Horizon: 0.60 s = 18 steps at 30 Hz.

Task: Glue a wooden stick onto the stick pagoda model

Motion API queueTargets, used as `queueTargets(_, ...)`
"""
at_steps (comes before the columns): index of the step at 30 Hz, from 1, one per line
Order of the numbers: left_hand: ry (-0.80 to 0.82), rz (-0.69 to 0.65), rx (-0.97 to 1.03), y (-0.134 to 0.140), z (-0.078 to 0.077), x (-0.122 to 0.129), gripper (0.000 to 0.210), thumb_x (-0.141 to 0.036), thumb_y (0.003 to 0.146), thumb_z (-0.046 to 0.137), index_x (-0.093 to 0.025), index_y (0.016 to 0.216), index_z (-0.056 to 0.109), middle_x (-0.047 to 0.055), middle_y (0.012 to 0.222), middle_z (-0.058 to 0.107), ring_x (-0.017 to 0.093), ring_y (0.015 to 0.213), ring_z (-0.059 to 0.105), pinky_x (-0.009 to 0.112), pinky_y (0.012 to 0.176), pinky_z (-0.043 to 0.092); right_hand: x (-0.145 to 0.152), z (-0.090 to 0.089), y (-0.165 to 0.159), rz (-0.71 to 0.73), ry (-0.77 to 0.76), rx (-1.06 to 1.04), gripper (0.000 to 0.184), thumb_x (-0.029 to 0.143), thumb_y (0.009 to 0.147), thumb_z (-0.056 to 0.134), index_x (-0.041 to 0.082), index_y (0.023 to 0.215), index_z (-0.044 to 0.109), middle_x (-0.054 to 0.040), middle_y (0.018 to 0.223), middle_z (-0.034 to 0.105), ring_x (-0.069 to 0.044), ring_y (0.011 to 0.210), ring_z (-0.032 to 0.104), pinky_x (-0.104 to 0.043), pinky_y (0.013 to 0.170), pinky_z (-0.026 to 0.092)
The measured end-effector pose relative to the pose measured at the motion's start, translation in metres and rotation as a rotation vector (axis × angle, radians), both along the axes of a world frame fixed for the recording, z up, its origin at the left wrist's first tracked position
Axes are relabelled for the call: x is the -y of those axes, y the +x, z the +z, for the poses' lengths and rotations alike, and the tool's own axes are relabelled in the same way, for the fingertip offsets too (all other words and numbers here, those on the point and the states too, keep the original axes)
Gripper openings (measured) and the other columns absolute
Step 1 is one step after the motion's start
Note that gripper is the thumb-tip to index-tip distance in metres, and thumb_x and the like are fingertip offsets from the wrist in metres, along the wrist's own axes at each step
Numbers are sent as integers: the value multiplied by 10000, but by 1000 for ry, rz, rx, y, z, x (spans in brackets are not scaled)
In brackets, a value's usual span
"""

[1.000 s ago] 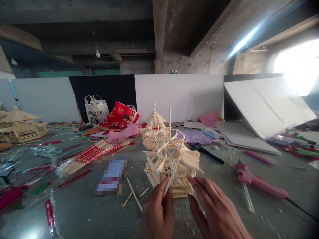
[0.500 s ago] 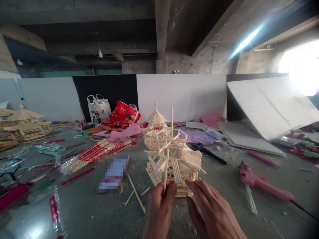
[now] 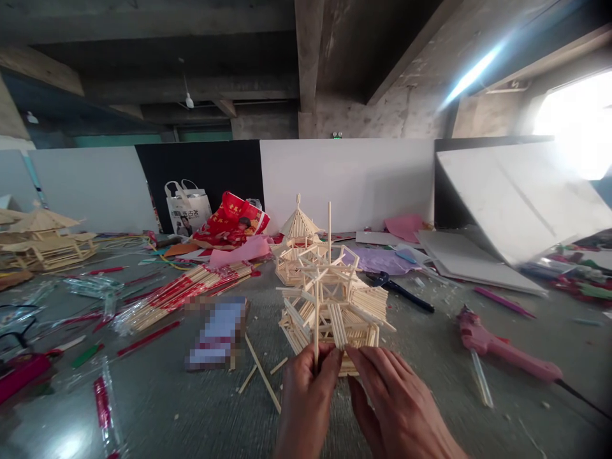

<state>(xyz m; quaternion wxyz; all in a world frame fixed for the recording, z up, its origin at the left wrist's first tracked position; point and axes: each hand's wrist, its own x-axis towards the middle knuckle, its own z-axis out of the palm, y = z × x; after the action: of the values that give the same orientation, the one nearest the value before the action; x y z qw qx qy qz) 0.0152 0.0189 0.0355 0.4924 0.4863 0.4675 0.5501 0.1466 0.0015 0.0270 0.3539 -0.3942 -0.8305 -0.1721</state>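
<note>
Bare concrete ceiling point(image 3: 191, 38) with heavy beams point(image 3: 308, 57) overhead and a small bulb point(image 3: 189, 101) hanging. White panels point(image 3: 344, 182) and a black panel point(image 3: 201, 169) line the back. A bright window point(image 3: 578, 121) glares at the right beside a strip light point(image 3: 473, 73). A white board point(image 3: 516, 197) leans there. The grey table point(image 3: 191, 408) gleams.

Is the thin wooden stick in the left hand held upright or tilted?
Upright. The stick rises nearly vertically from the left hand in front of the stick model, parallel to its tall central post.
</note>
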Motion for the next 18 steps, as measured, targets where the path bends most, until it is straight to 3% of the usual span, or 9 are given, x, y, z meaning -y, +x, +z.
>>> queueTargets(9,-76,-48,56,2,4,3,238,-378,710,611,-141,703,610,-103,434,277,49,390,199,181,355,141,0,5,-5,32,33,-28,309,60,802,407,24,1103,462,-142,859,524,-224,744,517,-399,594,501)
queueTargets(18,-78,-88,58,-1,-5,-3,252,-398,724,603,-146,713,605,-85,496,347,49,426,227,180,383,166,2,5,-5,25,26,-34,318,61,798,409,10,1107,469,-142,857,524,-225,750,509,-410,601,508)
